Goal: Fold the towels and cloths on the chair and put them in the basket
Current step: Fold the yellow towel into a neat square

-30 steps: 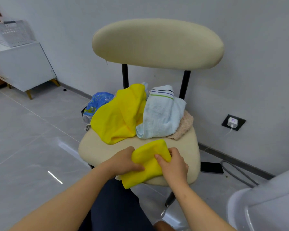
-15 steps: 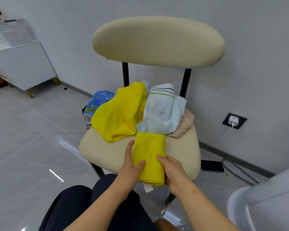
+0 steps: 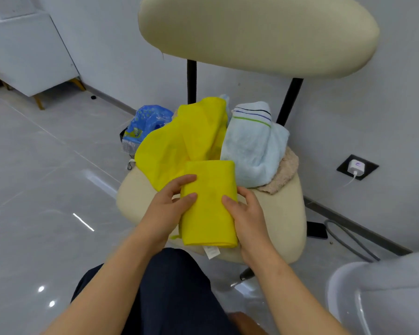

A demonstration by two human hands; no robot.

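A folded yellow cloth (image 3: 209, 209) lies lengthwise on the front of the cream chair seat (image 3: 284, 218), a white label hanging from its near edge. My left hand (image 3: 166, 210) pinches its left edge, thumb on top. My right hand (image 3: 248, 215) holds the right edge the same way. Behind it on the seat lie a crumpled yellow cloth (image 3: 177, 146), a light blue striped towel (image 3: 252, 146) and a beige towel (image 3: 284, 172) partly under the blue one. A pale plastic basket rim (image 3: 344, 284) shows at the bottom right.
A blue plastic bag (image 3: 148, 119) sits on the floor left of the chair. A white cabinet (image 3: 27, 52) stands at the far left. A dark phone (image 3: 317, 230), a grey cable and a wall socket with charger (image 3: 356, 166) are to the right. My dark-trousered knee (image 3: 174, 291) is below the seat.
The folded yellow cloth has turned from slanted to straight front-to-back. Both hands have shifted to its side edges. The view has come closer to the chair.
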